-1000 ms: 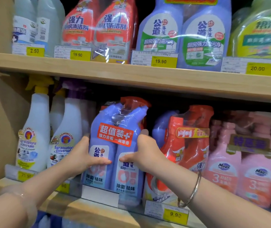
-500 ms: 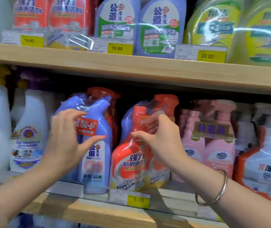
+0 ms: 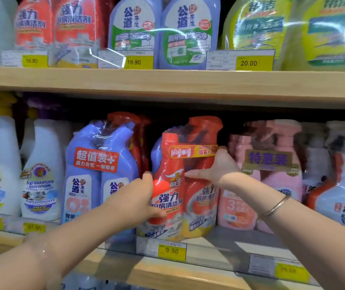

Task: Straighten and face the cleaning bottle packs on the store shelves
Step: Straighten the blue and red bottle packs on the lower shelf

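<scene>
Left hand (image 3: pixel 135 203) | we grip the red twin pack (image 3: pixel 185 197) (left flank) | right hand (image 3: pixel 215 169) | fingers spread, clasping its right side

Both arms reach forward; left hand (image 3: pixel 138 197) and right hand (image 3: pixel 215 167) face each other, fingers curled, clamping.

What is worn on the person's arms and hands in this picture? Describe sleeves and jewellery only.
Both forearms are bare, with no sleeves in view. The right wrist carries a thin metal bangle. The left hand and right hand wear no gloves, and no rings are visible.
</scene>
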Demonstrator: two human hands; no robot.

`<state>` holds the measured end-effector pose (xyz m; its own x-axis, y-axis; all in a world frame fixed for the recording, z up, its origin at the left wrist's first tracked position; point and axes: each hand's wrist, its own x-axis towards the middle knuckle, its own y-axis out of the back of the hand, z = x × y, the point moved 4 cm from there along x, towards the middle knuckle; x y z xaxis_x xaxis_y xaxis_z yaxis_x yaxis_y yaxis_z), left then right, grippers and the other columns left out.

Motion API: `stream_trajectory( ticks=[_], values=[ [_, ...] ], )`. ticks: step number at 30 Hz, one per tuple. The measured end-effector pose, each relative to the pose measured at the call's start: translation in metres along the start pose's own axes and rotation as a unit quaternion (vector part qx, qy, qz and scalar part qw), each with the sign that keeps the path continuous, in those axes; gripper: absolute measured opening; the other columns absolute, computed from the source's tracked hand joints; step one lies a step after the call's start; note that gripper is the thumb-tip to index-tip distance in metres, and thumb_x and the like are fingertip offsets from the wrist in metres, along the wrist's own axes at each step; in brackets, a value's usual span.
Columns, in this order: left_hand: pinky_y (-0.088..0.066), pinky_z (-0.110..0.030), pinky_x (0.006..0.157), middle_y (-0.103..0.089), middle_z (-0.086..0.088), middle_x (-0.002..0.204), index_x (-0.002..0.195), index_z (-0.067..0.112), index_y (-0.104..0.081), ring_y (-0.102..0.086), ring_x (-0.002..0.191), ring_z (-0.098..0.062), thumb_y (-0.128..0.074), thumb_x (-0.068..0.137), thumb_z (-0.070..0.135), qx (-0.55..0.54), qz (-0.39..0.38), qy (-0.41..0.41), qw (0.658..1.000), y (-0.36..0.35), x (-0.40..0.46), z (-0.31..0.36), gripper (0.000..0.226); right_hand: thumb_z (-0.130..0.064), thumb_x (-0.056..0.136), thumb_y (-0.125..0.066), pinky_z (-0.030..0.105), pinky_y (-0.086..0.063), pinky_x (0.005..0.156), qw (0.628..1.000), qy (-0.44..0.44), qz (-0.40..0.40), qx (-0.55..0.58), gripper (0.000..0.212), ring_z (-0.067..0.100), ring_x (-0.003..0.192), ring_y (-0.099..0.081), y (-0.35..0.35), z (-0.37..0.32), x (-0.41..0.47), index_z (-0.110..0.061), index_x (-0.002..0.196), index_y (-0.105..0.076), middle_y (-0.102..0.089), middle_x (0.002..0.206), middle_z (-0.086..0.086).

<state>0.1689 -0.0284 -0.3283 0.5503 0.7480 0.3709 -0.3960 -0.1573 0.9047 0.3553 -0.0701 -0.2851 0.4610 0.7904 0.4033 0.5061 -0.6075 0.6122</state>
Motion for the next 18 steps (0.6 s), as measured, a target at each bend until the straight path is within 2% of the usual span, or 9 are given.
stream_trajectory(
  ticks=[6,10,13,16,18],
  values=[
    [-0.04,-0.033,0.07,-0.057,-0.007,0.1,0.087,0.015,-0.029,-0.059,0.1,-0.028,-0.07,0.071,0.044,-0.058,-0.018,-0.005,0.998,-0.002,-0.003,0.005,0.053,-0.04,0.054,-0.085,0.039,-0.044,0.091,0.998,0.006,0.044,-0.053,0.096,0.032,0.117,-0.053,0.017,-0.003,-0.013,-0.002,0.124,-0.031,-0.051,0.128,0.016],
    [-0.044,-0.036,0.079,-0.054,-0.01,0.104,0.088,0.015,-0.029,-0.058,0.103,-0.03,-0.07,0.073,0.041,-0.095,-0.033,-0.011,0.995,-0.003,-0.005,0.016,0.05,-0.036,0.061,-0.083,0.039,-0.041,0.095,0.997,-0.023,0.034,-0.071,0.094,0.033,0.121,-0.05,0.033,-0.005,-0.019,0.003,0.126,-0.027,-0.048,0.132,0.019],
    [-0.045,-0.038,0.089,-0.054,-0.013,0.115,0.096,0.013,-0.031,-0.056,0.109,-0.031,-0.069,0.075,0.038,-0.117,-0.05,-0.031,0.991,-0.011,-0.001,0.04,0.05,-0.038,0.063,-0.081,0.04,-0.041,0.097,0.992,-0.039,0.04,-0.111,0.096,0.035,0.124,-0.048,0.057,0.0,-0.022,0.005,0.129,-0.025,-0.046,0.135,0.022],
    [-0.046,-0.039,0.091,-0.056,-0.013,0.119,0.092,0.014,-0.03,-0.056,0.11,-0.029,-0.068,0.076,0.037,-0.139,-0.068,-0.068,0.986,-0.019,0.007,0.076,0.047,-0.039,0.065,-0.079,0.036,-0.042,0.095,0.986,-0.046,0.063,-0.144,0.094,0.034,0.122,-0.049,0.092,0.014,-0.028,0.006,0.13,-0.028,-0.047,0.134,0.023],
    [-0.046,-0.037,0.087,-0.058,-0.01,0.113,0.089,0.015,-0.035,-0.056,0.109,-0.029,-0.067,0.077,0.038,-0.135,-0.082,-0.094,0.983,-0.024,0.013,0.102,0.041,-0.033,0.065,-0.08,0.035,-0.041,0.096,0.987,-0.066,0.077,-0.124,0.093,0.033,0.123,-0.049,0.115,0.031,-0.032,0.005,0.131,-0.026,-0.047,0.135,0.022]
  ],
)
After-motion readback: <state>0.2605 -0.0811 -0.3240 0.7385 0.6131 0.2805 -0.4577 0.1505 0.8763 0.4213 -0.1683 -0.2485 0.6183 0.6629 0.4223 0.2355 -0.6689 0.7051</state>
